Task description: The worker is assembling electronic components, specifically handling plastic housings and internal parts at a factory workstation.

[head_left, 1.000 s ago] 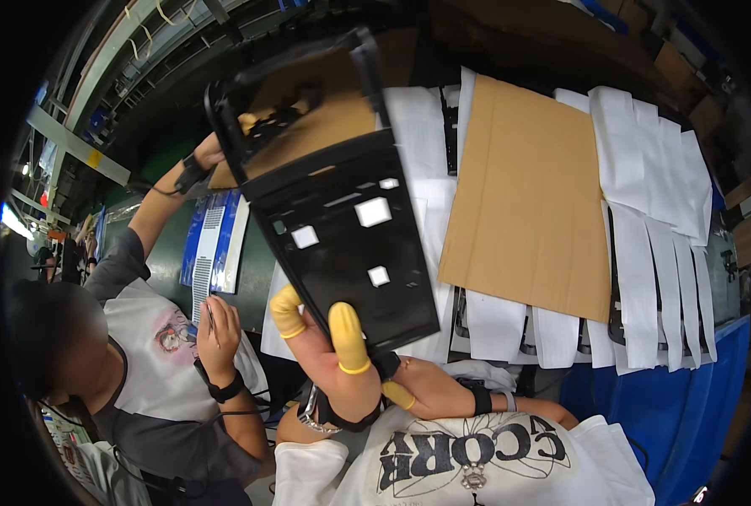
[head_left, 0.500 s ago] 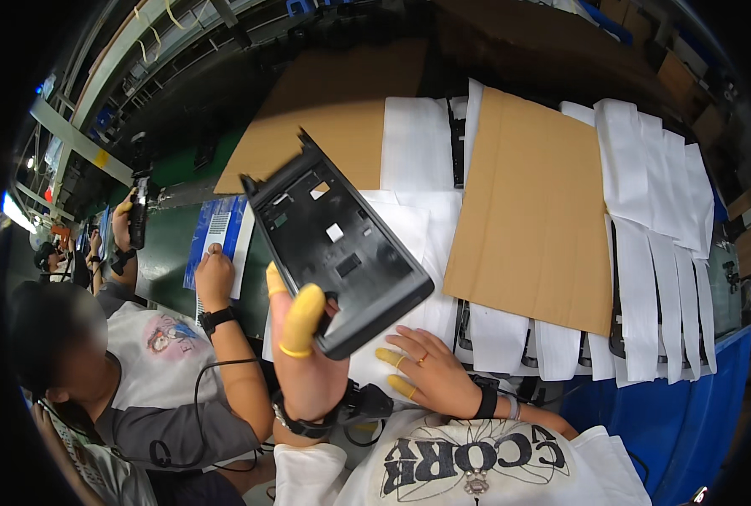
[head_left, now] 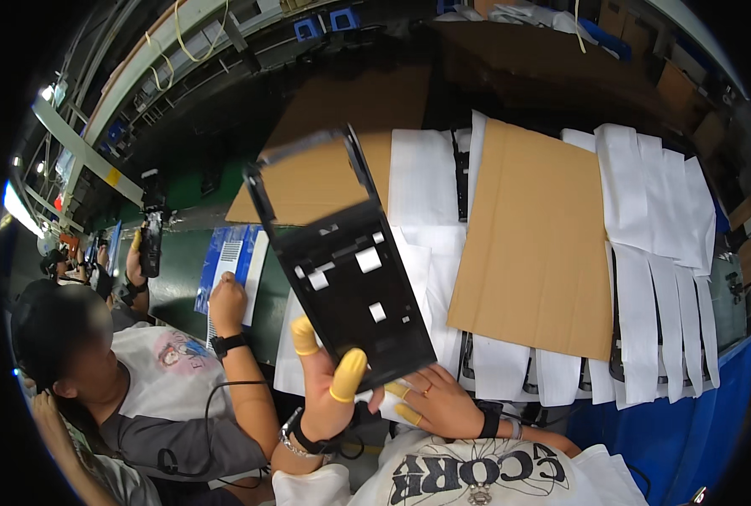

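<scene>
Lower left: co-worker's hand (head_left: 226, 297) rests on blue-white sheet (head_left: 228, 266). Lower centre: left hand (head_left: 329, 396) raised, palm up, yellow-capped fingers (head_left: 348, 375) in a closed grip on bottom edge of black frame panel (head_left: 342, 261). Panel at frame centre, long axis running lower right to upper left, top tilted upper left. Right hand (head_left: 439, 405) flat beneath panel's lower corner, touching it; grip can't be told. Right: cardboard sheet (head_left: 536, 244) on desk (head_left: 670, 422).
</scene>
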`<state>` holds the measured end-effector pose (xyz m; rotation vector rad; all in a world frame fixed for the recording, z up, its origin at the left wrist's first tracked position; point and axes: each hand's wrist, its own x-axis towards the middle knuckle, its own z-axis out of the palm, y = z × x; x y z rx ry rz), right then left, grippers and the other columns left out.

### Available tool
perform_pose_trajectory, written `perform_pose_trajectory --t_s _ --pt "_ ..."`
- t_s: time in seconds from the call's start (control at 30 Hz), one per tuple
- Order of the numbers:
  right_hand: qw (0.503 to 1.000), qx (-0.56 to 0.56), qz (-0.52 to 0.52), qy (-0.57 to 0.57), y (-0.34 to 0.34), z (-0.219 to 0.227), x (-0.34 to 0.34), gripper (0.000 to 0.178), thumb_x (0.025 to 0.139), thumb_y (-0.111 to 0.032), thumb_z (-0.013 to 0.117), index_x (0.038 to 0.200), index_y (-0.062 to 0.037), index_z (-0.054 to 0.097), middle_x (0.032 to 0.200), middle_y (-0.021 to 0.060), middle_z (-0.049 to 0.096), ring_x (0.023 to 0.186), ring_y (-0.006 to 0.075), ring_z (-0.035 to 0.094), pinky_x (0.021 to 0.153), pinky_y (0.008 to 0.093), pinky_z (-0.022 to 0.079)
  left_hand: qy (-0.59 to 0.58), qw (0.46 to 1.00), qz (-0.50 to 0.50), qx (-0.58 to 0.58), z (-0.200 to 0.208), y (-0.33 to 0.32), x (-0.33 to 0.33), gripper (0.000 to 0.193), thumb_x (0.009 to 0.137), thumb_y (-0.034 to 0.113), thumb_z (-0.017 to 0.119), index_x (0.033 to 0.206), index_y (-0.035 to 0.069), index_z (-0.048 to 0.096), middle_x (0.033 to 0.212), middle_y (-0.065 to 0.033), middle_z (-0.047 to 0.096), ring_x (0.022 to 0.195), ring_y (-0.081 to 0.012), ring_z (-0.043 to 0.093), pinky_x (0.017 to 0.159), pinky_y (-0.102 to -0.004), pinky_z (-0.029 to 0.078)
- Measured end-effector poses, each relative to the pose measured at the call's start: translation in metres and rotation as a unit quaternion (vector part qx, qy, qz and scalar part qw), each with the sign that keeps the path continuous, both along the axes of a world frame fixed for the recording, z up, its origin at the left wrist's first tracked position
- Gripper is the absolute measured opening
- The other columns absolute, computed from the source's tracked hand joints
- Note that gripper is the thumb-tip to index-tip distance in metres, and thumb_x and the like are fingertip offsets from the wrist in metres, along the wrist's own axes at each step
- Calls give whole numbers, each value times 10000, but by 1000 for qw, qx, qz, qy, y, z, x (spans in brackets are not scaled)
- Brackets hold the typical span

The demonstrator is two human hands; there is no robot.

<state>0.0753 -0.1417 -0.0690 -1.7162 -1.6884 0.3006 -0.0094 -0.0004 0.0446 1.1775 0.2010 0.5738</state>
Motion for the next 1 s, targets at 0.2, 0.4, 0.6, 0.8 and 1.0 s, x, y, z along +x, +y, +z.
perform_pose_trajectory --t_s 0.2,0.4,0.6,0.8,1.0 --pt "1000 -6 -14 -11 -2 1 2 345 816 -213 583 1119 -51 549 1207 131 478 1202 290 397 1033 421 281 -45 996 -47 -58 -11 -1 -3 575 895 29 457 1347 213 153 1154 -160 456 713 -149 557 443 -255 484" --pt "999 5 -34 -27 1 1 0 345 841 -221 559 1136 -47 522 1256 107 455 1230 266 372 1033 395 273 151 844 272 436 36 72 53 380 834 0 511 1199 72 432 848 -124 578 660 -195 572 584 -297 461" --pt "996 -10 -36 -82 0 -8 -5 429 866 -252 514 1268 -113 467 1311 52 417 1231 218 364 1016 371 285 385 430 228 784 10 195 152 253 784 86 577 1033 44 575 721 -119 636 663 -294 632 547 -360 503" --pt "999 41 -5 -36 1 -18 -7 528 702 -156 646 1169 -2 453 1332 136 366 1280 279 295 1063 415 219 482 361 154 783 -59 244 190 276 850 270 523 1006 66 623 867 -124 646 840 -274 637 713 -387 509" --pt "1000 24 4 -14 -7 -17 0 532 687 -149 646 1158 3 453 1359 142 329 1304 278 254 1073 411 210 389 515 37 763 43 111 247 449 856 417 489 1055 27 589 1006 -206 613 933 -345 588 786 -440 467"
